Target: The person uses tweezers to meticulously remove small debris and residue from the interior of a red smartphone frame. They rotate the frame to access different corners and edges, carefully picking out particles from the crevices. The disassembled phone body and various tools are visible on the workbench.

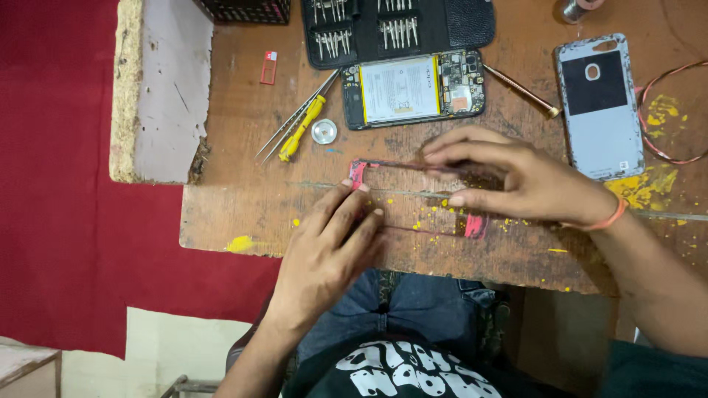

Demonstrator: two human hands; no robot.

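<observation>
While your left hand [328, 239] presses flat fingers on the left end of the red frame [359, 171] at centre frame, your right hand [516, 180] pinches its top edge. Screwdriver [301, 129] upper left, open phone [413, 88] above, back cover [599, 107] upper right.

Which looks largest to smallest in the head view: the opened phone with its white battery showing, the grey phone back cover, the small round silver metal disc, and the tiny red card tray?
1-2. Opened phone with white battery and grey phone back cover: too alike to rank.
3. Red card tray.
4. Round silver disc, barely smaller.
</observation>
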